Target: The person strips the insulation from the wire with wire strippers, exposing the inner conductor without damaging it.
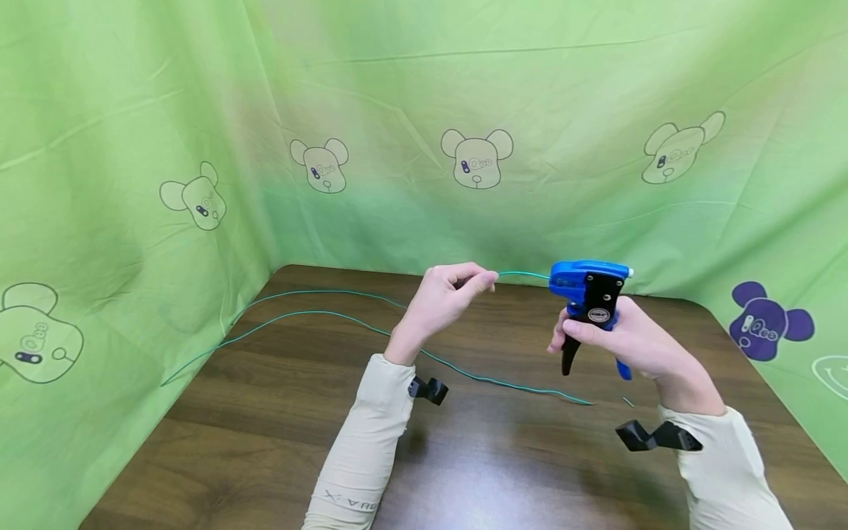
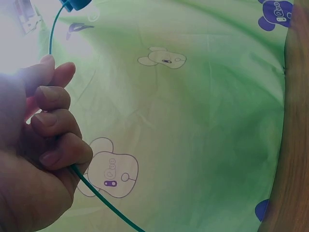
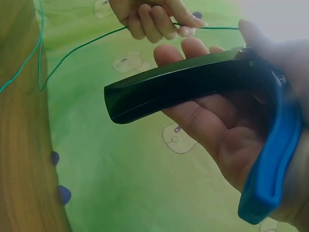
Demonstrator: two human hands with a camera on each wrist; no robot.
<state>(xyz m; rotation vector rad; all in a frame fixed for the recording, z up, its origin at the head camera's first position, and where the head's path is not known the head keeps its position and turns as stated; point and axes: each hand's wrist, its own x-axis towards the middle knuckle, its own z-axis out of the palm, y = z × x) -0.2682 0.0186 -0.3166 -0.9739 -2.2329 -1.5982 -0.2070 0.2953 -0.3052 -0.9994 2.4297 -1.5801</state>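
Midair, wire between hand and stripper.

The head view looks forward and down from above both forearms, taking in the left hand, the right hand, the wooden table and the green cloth behind. The left wrist view sits close under its hand, facing out past the curled fingers at the cloth. The right wrist view looks along the palm, very near. All three share the green wire between the hands.
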